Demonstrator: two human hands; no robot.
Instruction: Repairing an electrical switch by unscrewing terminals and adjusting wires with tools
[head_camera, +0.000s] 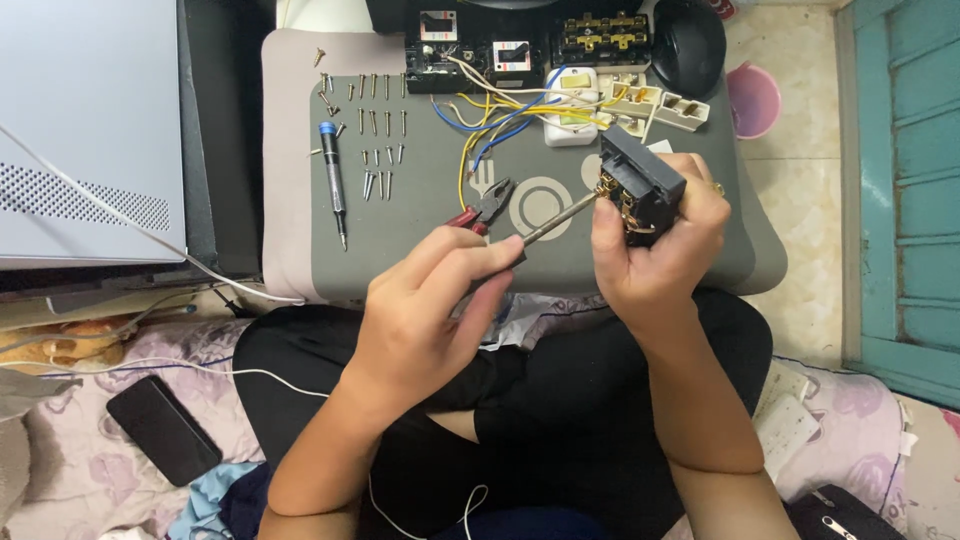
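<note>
Head view: the left hand (425, 300) is gripping a screwdriver (553, 221), fingers closed around its handle, and is pointing the metal shaft up and to the right. The tip is touching the brass contacts on the underside of a black switch block (640, 185). The right hand (660, 245) is clasping that block from below and behind, fingers wrapped around it, and is holding it tilted just above the near edge of a grey mat (420, 265) lying on a low surface over the person's lap. Red-handled pliers (485, 207) are lying on the mat just beside the screwdriver hand. A blue-capped pen-shaped driver (333, 185) is lying farther left, next to rows of loose screws (377, 135). Yellow, blue and white wires (500, 115) are running from more black switch parts (470, 55) at the mat's far edge towards white socket pieces (640, 105). A black phone (163, 430) is lying on the flowered cloth at lower left, well apart from the hands.
</note>
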